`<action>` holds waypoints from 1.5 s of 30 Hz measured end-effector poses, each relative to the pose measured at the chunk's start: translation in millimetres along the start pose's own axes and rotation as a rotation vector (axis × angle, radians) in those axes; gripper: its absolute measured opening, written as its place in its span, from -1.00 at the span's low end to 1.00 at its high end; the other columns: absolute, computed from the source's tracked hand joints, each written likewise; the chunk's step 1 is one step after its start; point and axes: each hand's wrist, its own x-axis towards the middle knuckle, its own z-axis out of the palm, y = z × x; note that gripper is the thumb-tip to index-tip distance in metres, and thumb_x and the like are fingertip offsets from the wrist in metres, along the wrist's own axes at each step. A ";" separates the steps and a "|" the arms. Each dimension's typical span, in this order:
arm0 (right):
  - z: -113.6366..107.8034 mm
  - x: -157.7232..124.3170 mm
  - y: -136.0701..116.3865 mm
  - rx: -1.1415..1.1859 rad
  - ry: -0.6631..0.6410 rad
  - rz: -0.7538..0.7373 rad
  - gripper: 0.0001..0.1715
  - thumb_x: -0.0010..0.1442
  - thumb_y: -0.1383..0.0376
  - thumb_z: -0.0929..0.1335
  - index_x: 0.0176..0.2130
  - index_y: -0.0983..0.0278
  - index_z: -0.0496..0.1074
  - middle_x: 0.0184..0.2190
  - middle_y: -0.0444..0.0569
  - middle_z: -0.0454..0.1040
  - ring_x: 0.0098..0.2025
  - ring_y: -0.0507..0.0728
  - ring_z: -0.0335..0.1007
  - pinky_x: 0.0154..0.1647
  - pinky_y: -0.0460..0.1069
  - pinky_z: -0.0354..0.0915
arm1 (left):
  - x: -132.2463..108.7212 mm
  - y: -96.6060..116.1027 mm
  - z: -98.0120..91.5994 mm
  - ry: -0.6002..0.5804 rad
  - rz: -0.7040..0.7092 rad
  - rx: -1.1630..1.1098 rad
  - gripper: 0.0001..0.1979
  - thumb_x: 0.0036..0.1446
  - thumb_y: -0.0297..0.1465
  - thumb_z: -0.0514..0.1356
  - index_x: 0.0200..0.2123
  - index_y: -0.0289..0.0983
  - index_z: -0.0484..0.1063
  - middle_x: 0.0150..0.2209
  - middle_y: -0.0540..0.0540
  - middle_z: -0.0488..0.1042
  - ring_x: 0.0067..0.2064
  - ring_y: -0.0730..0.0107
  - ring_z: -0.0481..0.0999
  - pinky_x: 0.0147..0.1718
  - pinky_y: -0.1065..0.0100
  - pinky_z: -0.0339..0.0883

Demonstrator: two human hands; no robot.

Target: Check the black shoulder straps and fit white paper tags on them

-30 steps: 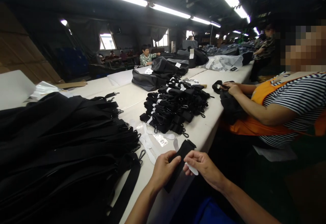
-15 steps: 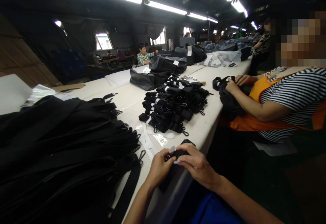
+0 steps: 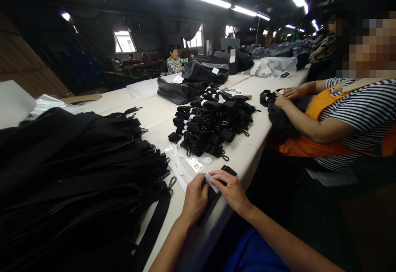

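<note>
My left hand [image 3: 195, 198] grips a folded black strap [image 3: 228, 169] at the near edge of the long white table [image 3: 247, 156]. My right hand [image 3: 230, 189] presses a white scalloped strip [image 3: 211, 181] onto the strap, fingers pinched around it. A big heap of loose black straps [image 3: 77, 173] with metal hooks lies to my left. Several more white strips [image 3: 181, 167] lie on the table just ahead of my hands. Beyond them sits a pile of folded, banded black straps [image 3: 213, 125].
A person in a striped shirt and orange apron [image 3: 346, 123] sits at the right and handles a black strap [image 3: 272, 107]. Black bags [image 3: 192, 84] and plastic-wrapped goods [image 3: 272, 68] lie farther along the table. Another person [image 3: 173, 64] sits far back.
My hands moved up onto the table edge with the strap. The right hand brought the white strip from beside the strap onto its top.
</note>
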 end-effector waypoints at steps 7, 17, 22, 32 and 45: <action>4.4 -1.1 3.0 -0.113 0.066 -0.033 -0.83 0.22 0.22 0.40 -0.38 0.23 0.53 -0.18 0.01 0.55 -0.15 0.16 0.46 -0.12 0.01 0.33 | 3.0 -0.1 -5.3 0.053 -0.114 -0.033 -0.74 0.24 -0.29 0.06 -0.36 -0.28 0.48 -0.42 0.00 0.50 -0.35 0.36 0.42 -0.30 0.40 0.24; 7.0 10.1 -10.5 -0.380 -0.012 0.139 -0.76 0.18 0.20 0.39 -0.48 0.23 0.47 -0.52 -0.09 0.47 -0.42 0.09 0.36 -0.35 -0.03 0.18 | -0.5 7.1 -8.8 0.059 -0.073 0.084 -0.61 0.32 -0.22 -0.02 -0.38 -0.28 0.50 -0.45 -0.01 0.48 -0.36 0.35 0.44 -0.34 0.40 0.24; 3.1 15.8 -3.3 -0.169 -0.021 0.230 -0.83 0.08 0.19 0.42 -0.33 0.23 0.48 -0.54 -0.17 0.51 -0.53 0.03 0.34 -0.46 -0.09 0.19 | -4.1 4.0 -2.4 0.073 0.065 0.265 -0.64 0.37 -0.29 -0.06 -0.25 -0.25 0.51 -0.32 -0.10 0.54 -0.28 0.30 0.51 -0.22 0.36 0.27; 8.5 25.6 2.4 -0.085 -0.030 0.268 -0.94 -0.04 0.36 0.40 -0.47 0.28 0.53 -0.58 -0.13 0.48 -0.50 0.04 0.35 -0.49 -0.10 0.18 | -10.9 -0.5 1.3 0.091 0.274 0.591 -0.64 0.32 -0.44 -0.08 -0.12 -0.35 0.51 -0.43 -0.22 0.54 -0.36 0.13 0.53 -0.34 0.24 0.30; 16.7 27.5 -13.9 -0.352 0.033 0.289 -0.95 -0.11 0.35 0.44 -0.49 0.24 0.56 -0.54 -0.10 0.57 -0.46 0.09 0.44 -0.42 -0.09 0.22 | -7.2 -43.4 4.6 0.371 0.499 0.657 -0.76 0.28 -0.42 0.02 -0.20 -0.18 0.50 -0.41 -0.06 0.60 -0.46 0.29 0.55 -0.42 0.34 0.24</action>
